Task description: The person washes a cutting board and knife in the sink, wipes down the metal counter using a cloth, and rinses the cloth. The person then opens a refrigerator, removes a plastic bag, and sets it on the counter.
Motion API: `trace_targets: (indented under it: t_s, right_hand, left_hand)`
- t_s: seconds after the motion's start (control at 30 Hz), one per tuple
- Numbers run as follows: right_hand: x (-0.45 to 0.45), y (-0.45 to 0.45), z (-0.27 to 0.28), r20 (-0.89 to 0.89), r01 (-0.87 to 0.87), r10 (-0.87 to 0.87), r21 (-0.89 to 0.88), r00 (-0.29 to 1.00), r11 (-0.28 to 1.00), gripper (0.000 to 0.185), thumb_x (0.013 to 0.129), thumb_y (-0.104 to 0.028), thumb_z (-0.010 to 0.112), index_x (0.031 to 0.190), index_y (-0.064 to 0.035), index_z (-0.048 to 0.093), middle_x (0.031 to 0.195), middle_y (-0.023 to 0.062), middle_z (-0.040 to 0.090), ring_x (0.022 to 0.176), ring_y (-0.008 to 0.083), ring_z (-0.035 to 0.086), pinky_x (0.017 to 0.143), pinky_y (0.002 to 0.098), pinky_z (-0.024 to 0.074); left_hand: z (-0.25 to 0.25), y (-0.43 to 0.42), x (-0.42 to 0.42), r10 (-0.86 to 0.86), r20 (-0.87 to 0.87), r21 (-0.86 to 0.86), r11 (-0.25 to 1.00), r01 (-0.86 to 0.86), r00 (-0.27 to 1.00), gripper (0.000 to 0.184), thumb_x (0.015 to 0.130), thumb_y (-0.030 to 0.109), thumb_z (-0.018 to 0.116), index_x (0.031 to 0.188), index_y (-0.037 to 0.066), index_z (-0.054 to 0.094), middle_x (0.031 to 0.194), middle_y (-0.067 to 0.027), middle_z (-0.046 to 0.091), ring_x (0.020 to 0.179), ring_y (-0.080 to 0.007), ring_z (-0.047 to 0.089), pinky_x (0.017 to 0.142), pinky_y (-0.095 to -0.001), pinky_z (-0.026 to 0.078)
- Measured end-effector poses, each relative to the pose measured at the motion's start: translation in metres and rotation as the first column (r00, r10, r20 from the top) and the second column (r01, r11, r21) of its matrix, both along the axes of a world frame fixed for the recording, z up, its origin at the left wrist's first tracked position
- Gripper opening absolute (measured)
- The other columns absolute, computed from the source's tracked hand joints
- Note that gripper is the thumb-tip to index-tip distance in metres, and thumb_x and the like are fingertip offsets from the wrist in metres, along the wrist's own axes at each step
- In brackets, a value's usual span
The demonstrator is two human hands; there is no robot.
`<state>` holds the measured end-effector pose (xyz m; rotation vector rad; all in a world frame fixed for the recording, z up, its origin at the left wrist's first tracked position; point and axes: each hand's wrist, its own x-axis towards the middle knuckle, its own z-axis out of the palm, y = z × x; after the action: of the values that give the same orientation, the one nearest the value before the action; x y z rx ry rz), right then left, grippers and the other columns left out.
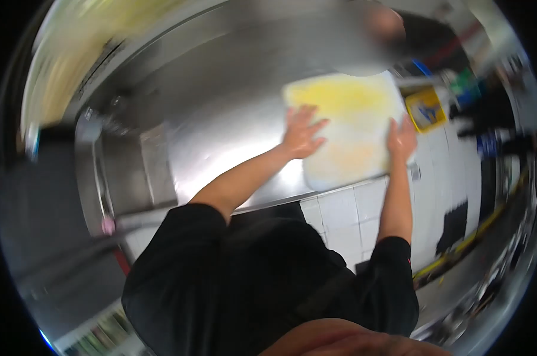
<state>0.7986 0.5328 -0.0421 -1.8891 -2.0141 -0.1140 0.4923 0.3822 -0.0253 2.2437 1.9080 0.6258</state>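
Note:
A white cutting board (339, 133) with a broad yellow stain on its far part and a faint orange patch nearer the body lies on the steel counter (233, 118). My left hand (303, 133) is at the board's left edge, fingers spread, with nothing in it. At the right edge of the board is my right hand (402, 139), its fingers stretched out and its thumb apart. It holds nothing that I can see. Both hands touch or nearly touch the board; motion blur hides the exact contact.
A steel sink (129, 172) is at the left. Right of the board stands a yellow container (425, 110) with blue items inside. Another person (434, 41), partly blurred, is at the far side. White tiles (339, 210) show below the counter's front edge.

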Motion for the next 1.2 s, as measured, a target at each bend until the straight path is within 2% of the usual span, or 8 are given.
trace_targets:
  t_s: [0.2,0.33,0.43,0.67,0.8,0.93,1.07,1.2]
  right_hand:
    - [-0.026,-0.012,0.006,0.398,0.082,-0.015,-0.151,0.917,0.985,0.051,0.094,-0.041,0.044,0.131,-0.0079,0.053,0.136,0.0228,0.046,0.129,0.033,0.039,0.104,0.052,0.0323]
    - [-0.153,-0.098,0.001,-0.248,-0.078,0.149,0.276,0.957,0.958,0.045,0.089,-0.029,0.055,0.123,0.0008,0.056,0.121,0.0231,0.056,0.112,0.0355,0.054,0.097,0.0465,0.0404]
    - [-0.307,-0.191,-0.01,-0.659,-0.271,0.299,0.148,0.69,0.951,0.03,0.091,-0.01,0.054,0.116,0.0048,0.058,0.109,0.0175,0.062,0.1,0.0252,0.06,0.091,0.0336,0.0465]
    - [-0.649,-0.368,0.048,-0.842,-0.911,0.455,-0.098,0.291,0.401,0.024,0.089,-0.012,0.061,0.109,0.0013,0.063,0.095,0.0059,0.065,0.089,0.0126,0.059,0.082,0.0255,0.046]
    - [-0.758,-0.439,0.033,-0.811,-0.967,0.531,-0.24,0.246,0.081,0.022,0.088,-0.011,0.06,0.109,-0.0064,0.065,0.089,0.0061,0.067,0.082,0.0125,0.061,0.074,0.0268,0.0483]
    - [-0.795,-0.544,0.029,-0.846,-0.929,0.526,-0.261,0.09,-0.262,0.025,0.087,-0.015,0.063,0.11,-0.0068,0.064,0.089,0.008,0.067,0.082,0.0169,0.063,0.077,0.0305,0.05]
    - [-0.795,-0.611,0.089,-0.891,-0.794,-0.203,-0.236,0.407,-0.56,0.054,0.086,-0.02,0.068,0.135,-0.0158,0.047,0.117,0.0104,0.059,0.103,0.0169,0.056,0.087,0.0331,0.0477]
    - [-0.804,-0.602,0.083,-0.941,-0.978,-0.298,-0.109,0.16,-0.18,0.036,0.089,-0.014,0.064,0.122,-0.0078,0.05,0.105,0.0112,0.062,0.095,0.0173,0.06,0.079,0.0293,0.0495]
  left_hand:
    - [0.022,-0.095,-0.105,0.118,0.326,0.094,0.983,-0.157,0.938,0.047,0.086,0.034,0.061,0.13,0.017,0.054,0.141,-0.0179,0.039,0.131,-0.0359,0.034,0.108,-0.0525,0.023]
    - [0.001,-0.259,-0.257,0.396,0.474,0.064,0.875,-0.48,0.786,0.02,0.082,0.015,0.065,0.1,0.006,0.066,0.105,-0.0159,0.062,0.102,-0.0327,0.057,0.088,-0.0398,0.046]
    - [-0.001,-0.4,-0.357,0.621,0.559,0.119,0.595,-0.795,0.549,0.015,0.08,0.008,0.062,0.093,0.006,0.068,0.087,-0.0127,0.064,0.08,-0.0309,0.063,0.073,-0.0371,0.051]
    - [0.046,-0.689,-0.524,0.988,0.066,0.364,-0.152,-0.919,-0.137,0.033,0.074,0.016,0.067,0.107,0.01,0.062,0.106,-0.0164,0.058,0.097,-0.0373,0.055,0.082,-0.0479,0.045]
    - [0.019,-0.732,-0.55,0.993,0.057,0.125,-0.108,-0.986,-0.102,0.064,0.068,0.024,0.073,0.126,0.011,0.049,0.119,-0.0226,0.05,0.107,-0.0418,0.051,0.092,-0.0477,0.045]
    - [0.043,-0.737,-0.543,0.967,0.237,0.123,-0.126,-0.984,-0.094,0.045,0.073,0.015,0.068,0.115,0.007,0.054,0.109,-0.0186,0.055,0.102,-0.0339,0.055,0.088,-0.0411,0.046]
    - [0.082,-0.673,-0.519,0.627,0.775,-0.025,0.154,-0.988,0.078,0.029,0.076,0.002,0.064,0.103,0.001,0.053,0.096,-0.0084,0.056,0.093,-0.0167,0.054,0.083,-0.0294,0.045]
    - [0.078,-0.567,-0.509,0.564,0.824,-0.206,0.39,-0.897,0.056,0.044,0.079,-0.002,0.065,0.12,0.003,0.05,0.109,-0.0118,0.056,0.106,-0.0194,0.054,0.092,-0.0316,0.043]
